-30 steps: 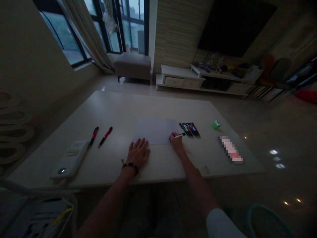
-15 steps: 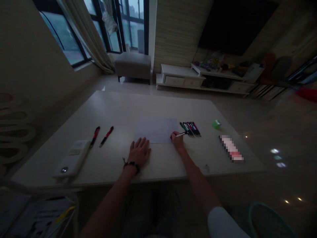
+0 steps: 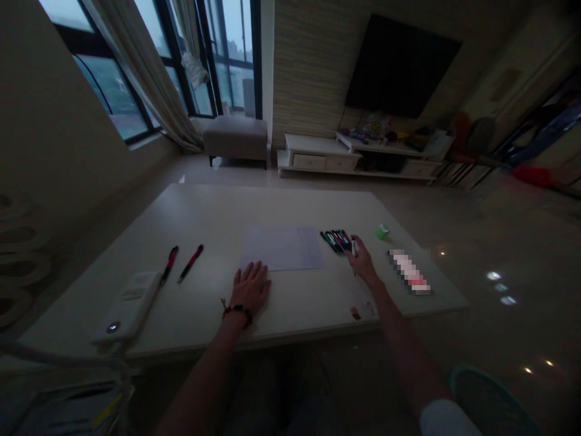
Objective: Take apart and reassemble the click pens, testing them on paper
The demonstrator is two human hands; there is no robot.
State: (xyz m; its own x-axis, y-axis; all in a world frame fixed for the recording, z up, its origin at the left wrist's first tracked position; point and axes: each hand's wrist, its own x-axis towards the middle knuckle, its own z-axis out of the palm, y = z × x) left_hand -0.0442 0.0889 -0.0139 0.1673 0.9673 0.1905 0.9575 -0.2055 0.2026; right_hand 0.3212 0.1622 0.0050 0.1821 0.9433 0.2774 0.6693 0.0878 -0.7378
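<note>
A pale sheet of paper (image 3: 279, 249) lies on the white table, with lines of writing or print along its right side. My left hand (image 3: 249, 288) rests flat at the paper's lower left corner, fingers spread, a dark beaded bracelet on the wrist. To the right of the paper, my right hand (image 3: 362, 260) is closed around a white pen (image 3: 354, 247) held nearly upright. It is at the right end of a row of several pens (image 3: 334, 241) lying side by side. The hand partly hides that end of the row.
Two red and black pens (image 3: 190, 263) lie at the left beside a white box-like device (image 3: 129, 304). A small green object (image 3: 382, 231) and a pixelated phone-shaped item (image 3: 410, 271) lie at the right. A small brown object (image 3: 355, 313) is near the front edge (image 3: 313, 334).
My right hand has moved right with the white pen, from the paper to the end of the pen row. My left hand stays flat at the paper. The camera view has shifted slightly.
</note>
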